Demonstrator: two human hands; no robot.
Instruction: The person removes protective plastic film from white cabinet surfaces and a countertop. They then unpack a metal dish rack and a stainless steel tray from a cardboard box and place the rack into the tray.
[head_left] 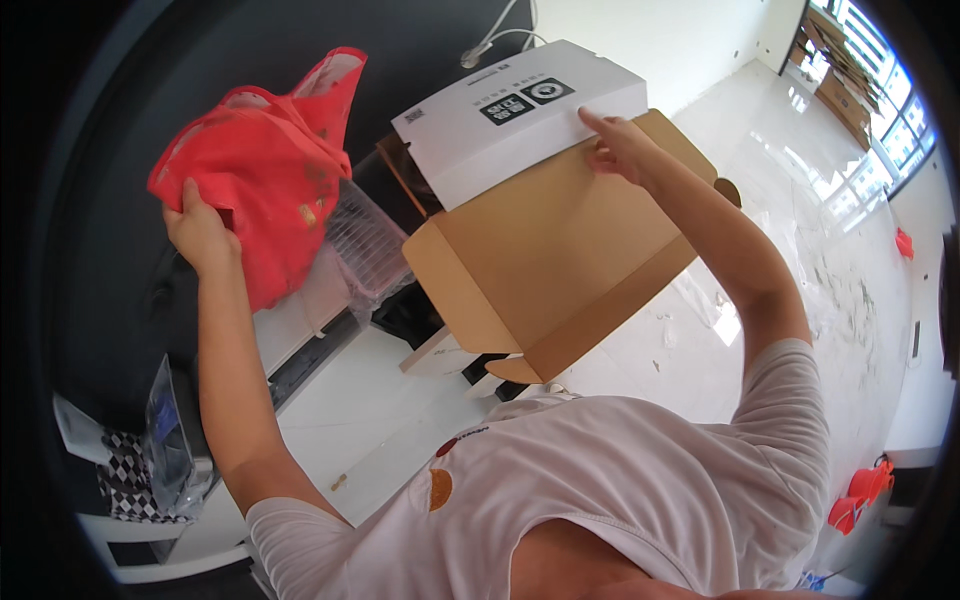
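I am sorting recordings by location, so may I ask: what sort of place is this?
Probably a room being freshly fitted out: a glossy white floor with dark smudges, piled flat brown cardboard near large glass windows, and plain white walls.

We're up on the head, one wide fisheye staring straight down, close above the pale shirt [610, 450]!

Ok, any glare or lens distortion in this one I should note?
Head view throughout: black fisheye rim, outer edges bending toward it; bright window reflections on the glossy floor; windows nearly washed out at upper right; red fabric in the left hand reads clearly.
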